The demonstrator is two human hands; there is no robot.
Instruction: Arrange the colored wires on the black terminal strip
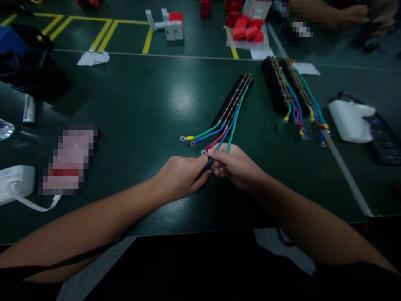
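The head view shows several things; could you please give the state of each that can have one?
Left hand, closed on wires
Right hand, closed on wires
Wires, fanned from front block, some ends free
Front block, lying aslant
Other two blocks, side by side, wired
Phone, flat, white cable attached
Red pieces, heaped

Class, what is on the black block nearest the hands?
Brass-coloured strips and coloured wires; the block's surface beneath is covered, and the right hand hides the long green wire's end.
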